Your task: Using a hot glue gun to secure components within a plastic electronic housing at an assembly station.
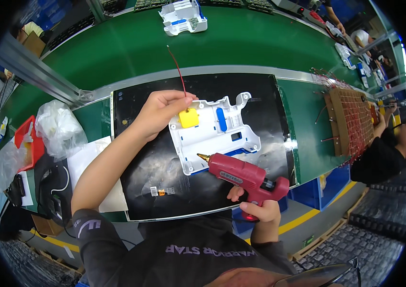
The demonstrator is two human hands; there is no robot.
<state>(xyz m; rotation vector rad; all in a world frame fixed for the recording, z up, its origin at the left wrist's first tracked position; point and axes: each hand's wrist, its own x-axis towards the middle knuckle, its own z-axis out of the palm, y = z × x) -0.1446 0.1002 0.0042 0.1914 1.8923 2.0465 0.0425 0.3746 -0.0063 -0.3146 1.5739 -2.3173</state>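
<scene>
While the left hand (pixel 162 111) pinches the red wire (pixel 177 69) between thumb and fingertips, close to where it meets the yellow square piece (pixel 188 118), the right hand (pixel 263 212) wraps the handle of a dark red glue gun (pixel 236 171). Whether the left fingertips also press on the rim of the white shell (pixel 193 143), I cannot tell. That shell lies open side up on the black mat (pixel 141 167) on the green table, with the yellow piece at its upper left corner and the gun's nozzle (pixel 204 157) over its lower edge.

Judging by its moulded walls, the shell should be light and stiff, rather slick, and quick to slide if nudged; its outer side wall looks the safest hold, clear of the slim posts and the curved arm at the upper right. The yellow piece is probably light too, best taken by its edges, since the wire looks thin and limp (a tug there could strain the joint). As for the gun, it is likely the heaviest of these, nose-led and awkward, so the handle is the place to grip, well away from a tip that may be hot.
</scene>
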